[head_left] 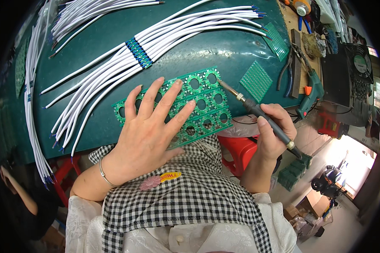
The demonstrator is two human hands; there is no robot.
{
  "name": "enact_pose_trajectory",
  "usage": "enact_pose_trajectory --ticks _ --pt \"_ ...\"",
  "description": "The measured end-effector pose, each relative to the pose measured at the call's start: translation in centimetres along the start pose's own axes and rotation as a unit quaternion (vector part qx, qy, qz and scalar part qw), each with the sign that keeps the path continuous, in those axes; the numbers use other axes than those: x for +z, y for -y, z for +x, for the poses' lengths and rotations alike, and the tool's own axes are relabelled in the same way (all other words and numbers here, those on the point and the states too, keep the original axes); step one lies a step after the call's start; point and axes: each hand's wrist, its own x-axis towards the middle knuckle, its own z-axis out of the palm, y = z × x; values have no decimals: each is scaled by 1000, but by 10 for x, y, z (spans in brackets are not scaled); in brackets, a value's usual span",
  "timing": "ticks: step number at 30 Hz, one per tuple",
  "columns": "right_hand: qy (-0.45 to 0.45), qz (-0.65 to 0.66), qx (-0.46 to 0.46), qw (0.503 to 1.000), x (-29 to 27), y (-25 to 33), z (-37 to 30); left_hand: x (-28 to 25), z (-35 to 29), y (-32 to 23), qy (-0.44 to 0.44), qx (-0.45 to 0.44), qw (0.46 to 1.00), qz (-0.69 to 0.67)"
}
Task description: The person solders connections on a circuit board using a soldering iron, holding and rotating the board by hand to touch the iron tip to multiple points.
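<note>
A green circuit board panel [205,93] with rows of round holes lies at the near edge of the table, partly overhanging it. Across its left part my left hand [150,114] rests flat, fingers spread, covering several of the holes. My right hand [274,130] grips a soldering iron [257,110] by its dark handle. The iron's tip points up and left and is at the panel's upper right corner, beside a hole; whether it touches cannot be made out. Beyond my left hand lies a bundle of white cables [109,69] joined by a strip of small green boards [138,53].
Two perforated green boards [256,81] [277,41] lie to the right. Beyond them are pliers [286,71], a dark bar [296,63] and a green soldering gun [311,95]. More white cables [86,17] lie at the far left. A red stool [239,149] stands below the table.
</note>
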Motion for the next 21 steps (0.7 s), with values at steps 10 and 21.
enact_pose_trajectory --ticks 10,21 --pt "11 -47 -4 999 2 9 2 3 -2 2 -4 2 1000 -5" --pt "-148 198 -108 963 -47 14 -5 -7 -10 10 -19 24 1000 -1"
